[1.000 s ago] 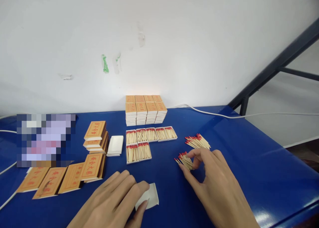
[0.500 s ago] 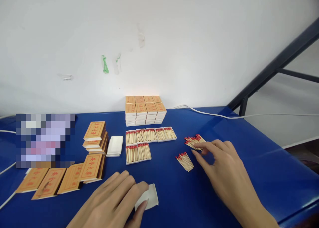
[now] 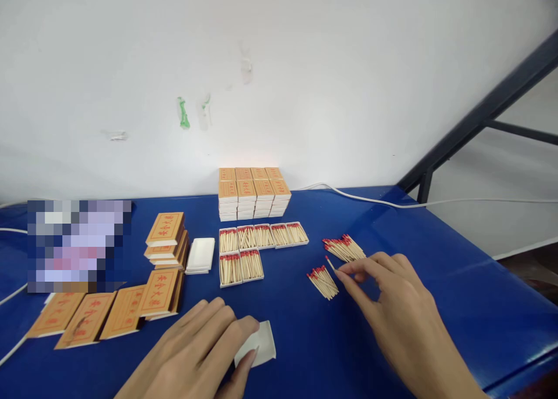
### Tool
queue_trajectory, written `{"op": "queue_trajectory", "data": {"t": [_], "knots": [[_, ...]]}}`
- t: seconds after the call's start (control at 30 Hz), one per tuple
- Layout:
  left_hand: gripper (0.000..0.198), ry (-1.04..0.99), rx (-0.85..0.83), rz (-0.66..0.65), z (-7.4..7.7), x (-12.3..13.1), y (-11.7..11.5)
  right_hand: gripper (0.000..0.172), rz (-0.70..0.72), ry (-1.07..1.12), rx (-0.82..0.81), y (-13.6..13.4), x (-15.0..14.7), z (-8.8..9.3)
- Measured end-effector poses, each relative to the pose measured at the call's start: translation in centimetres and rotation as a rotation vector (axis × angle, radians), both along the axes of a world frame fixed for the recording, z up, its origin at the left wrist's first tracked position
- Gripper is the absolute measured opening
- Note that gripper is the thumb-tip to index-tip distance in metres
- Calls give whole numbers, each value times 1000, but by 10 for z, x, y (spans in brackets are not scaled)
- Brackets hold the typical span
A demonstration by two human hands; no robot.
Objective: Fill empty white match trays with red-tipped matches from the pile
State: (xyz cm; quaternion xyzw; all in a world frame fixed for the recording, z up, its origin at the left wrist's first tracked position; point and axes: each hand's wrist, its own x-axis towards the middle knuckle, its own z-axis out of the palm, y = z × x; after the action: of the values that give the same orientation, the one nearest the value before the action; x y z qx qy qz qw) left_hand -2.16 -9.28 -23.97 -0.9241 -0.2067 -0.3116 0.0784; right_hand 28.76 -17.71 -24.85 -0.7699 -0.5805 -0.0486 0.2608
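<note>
Between the thumb and index finger of my right hand (image 3: 387,306) is a single red-tipped match (image 3: 331,263), head pointing up and left. Just left of it lies a small pile of matches (image 3: 323,282), and behind that a larger pile (image 3: 343,247). My left hand (image 3: 204,347) grips a white matchbox tray (image 3: 257,345) low on the table; fingers cover its left part, and the part that shows holds no matches. Several trays filled with matches (image 3: 241,265) stand in two rows in the middle.
Closed matchboxes (image 3: 254,190) are stacked against the wall. Orange matchbox sleeves (image 3: 87,317) lie at the left, with more sleeves stacked (image 3: 165,229) behind. White empty trays (image 3: 201,254) sit beside them. A white cable (image 3: 370,199) crosses the blue table's back right.
My right hand has drawn back slightly from the larger pile and now holds one match. My left hand and the tray stay in place.
</note>
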Motion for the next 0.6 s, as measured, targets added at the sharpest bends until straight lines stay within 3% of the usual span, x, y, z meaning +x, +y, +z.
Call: {"op": "queue_trajectory", "data": {"t": [0.23, 0.43, 0.6], "knots": [[28, -19, 0, -2, 0, 0, 1, 33, 27, 69, -88, -8, -8, 4], [27, -7, 11, -4, -3, 0, 0, 40, -34, 11, -3, 9, 12, 6], [25, 64, -35, 1, -5, -5, 0, 41, -27, 8, -30, 18, 17, -2]]}}
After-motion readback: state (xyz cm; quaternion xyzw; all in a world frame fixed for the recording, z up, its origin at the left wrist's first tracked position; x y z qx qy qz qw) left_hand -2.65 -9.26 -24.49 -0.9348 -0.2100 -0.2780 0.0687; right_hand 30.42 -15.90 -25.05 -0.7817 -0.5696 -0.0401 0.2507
